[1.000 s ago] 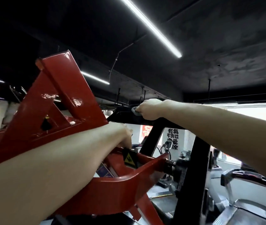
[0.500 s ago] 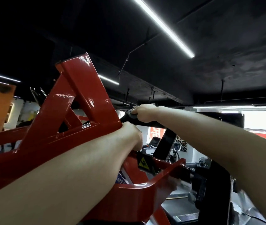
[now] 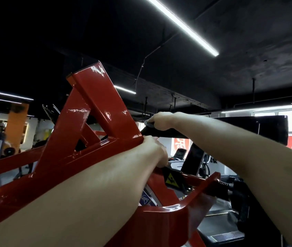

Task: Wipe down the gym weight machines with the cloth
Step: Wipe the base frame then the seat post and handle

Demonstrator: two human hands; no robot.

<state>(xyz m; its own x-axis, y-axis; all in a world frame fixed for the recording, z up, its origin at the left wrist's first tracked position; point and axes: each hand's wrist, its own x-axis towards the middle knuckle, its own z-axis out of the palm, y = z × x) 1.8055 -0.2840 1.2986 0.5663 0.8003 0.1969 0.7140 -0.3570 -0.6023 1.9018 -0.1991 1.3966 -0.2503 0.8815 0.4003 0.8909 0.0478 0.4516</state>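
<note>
Right hand [image 3: 161,120] gripping crumpled cloth [image 3: 148,123], glossy red frame [image 3: 95,104]

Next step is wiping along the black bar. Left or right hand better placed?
Right. The right hand holds the cloth against the end of the black bar, so it can likely just slide along. The left hand grips the red frame, with no cloth visible in it.

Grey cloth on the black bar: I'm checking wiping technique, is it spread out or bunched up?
Bunched: only a small wad of grey cloth pokes out from the right hand gripping it on the black bar.
</note>
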